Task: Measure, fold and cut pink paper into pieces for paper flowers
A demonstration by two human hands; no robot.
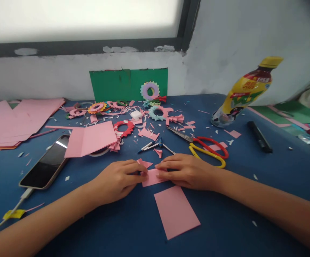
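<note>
A small pink piece of paper (pixel 153 178) lies on the blue table between my two hands. At its left edge, the curled fingers of my left hand (pixel 121 180) pinch it. My right hand (pixel 188 171) presses its fingertips on the paper's right part, covering that end. Just in front lies a larger pink paper rectangle (pixel 176 212), flat and apart from my left hand. A pink paper scrap (pixel 144 163) sits right behind the held piece. Beyond my right hand are scissors (pixel 201 142) with red and yellow handles, and a drawing compass (pixel 159 144) lies behind the paper.
At left are a phone (pixel 46 164) with a charging cable, a folded pink sheet (pixel 90 139) and stacked pink sheets (pixel 18 121). Paper rings (pixel 124 128) and scraps spread toward a green board (pixel 130 84). A bottle (pixel 244 92) and black marker (pixel 259 136) are at right.
</note>
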